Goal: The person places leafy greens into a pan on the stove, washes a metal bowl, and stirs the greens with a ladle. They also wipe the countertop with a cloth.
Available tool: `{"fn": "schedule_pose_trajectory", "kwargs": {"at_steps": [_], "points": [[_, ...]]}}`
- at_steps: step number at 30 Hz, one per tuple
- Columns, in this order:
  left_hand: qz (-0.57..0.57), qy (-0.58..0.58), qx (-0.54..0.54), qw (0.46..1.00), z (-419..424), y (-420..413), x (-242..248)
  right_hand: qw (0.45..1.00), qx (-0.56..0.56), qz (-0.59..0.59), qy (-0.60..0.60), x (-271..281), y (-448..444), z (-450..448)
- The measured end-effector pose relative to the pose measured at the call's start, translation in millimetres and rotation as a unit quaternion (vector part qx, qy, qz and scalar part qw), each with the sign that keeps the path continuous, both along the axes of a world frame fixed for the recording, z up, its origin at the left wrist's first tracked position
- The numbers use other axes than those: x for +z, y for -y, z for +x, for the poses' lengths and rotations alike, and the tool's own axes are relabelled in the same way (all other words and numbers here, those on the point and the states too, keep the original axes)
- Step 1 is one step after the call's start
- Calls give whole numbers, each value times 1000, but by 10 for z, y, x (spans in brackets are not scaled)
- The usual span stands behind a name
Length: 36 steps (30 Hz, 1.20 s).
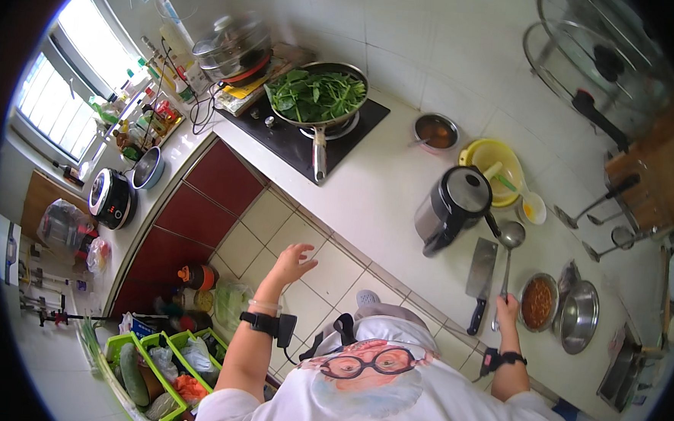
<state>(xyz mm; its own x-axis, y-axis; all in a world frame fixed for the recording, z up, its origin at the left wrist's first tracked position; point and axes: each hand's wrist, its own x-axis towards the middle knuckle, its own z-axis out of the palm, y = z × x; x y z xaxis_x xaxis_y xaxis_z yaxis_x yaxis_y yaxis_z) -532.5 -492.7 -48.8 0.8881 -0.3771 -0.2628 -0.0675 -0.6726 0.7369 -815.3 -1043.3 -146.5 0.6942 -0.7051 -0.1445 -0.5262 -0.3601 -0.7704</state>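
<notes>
My right hand (506,308) is closed around the handle of a metal ladle (511,237) lying over the white counter. Beside it on the left is a cleaver (482,269) with a black handle. My left hand (293,263) hangs over the tiled floor, fingers apart and holding nothing. A pressure cooker (457,202) with a black handle stands beyond the ladle. Leafy greens (314,95) fill a frying pan (319,152) on the black cooktop (351,151). Right of my right hand are a bowl of reddish-brown food (539,303) and a steel bowl (579,318).
Near the wall are a pot of brown liquid (436,133) and a yellow basin (482,150). A rice cooker (109,198) and a bowl (148,168) stand on the left counter. Green vegetable bins (151,366) are at lower left; a sink (620,368) is at far right.
</notes>
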Motion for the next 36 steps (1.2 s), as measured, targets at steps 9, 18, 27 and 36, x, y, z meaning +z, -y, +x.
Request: {"fn": "schedule_pose_trajectory", "kwargs": {"at_steps": [9, 18, 27, 36], "points": [[-27, -51, -20, 998, 1375, -200, -93, 972, -80, -7, 222, 2321, -1076, 688], [-55, -27, -82, 995, 2512, -945, -59, 930, 302, 22, 209, 2981, -3110, 4072], [-102, -122, 18, 987, 2812, -2385, -353, 778, 419, -466, -35, 2665, -3973, 5960], [-250, -210, -96, 940, 3231, -1592, -238, 753, 435, -468, -156, 2524, -3657, 5803]]}}
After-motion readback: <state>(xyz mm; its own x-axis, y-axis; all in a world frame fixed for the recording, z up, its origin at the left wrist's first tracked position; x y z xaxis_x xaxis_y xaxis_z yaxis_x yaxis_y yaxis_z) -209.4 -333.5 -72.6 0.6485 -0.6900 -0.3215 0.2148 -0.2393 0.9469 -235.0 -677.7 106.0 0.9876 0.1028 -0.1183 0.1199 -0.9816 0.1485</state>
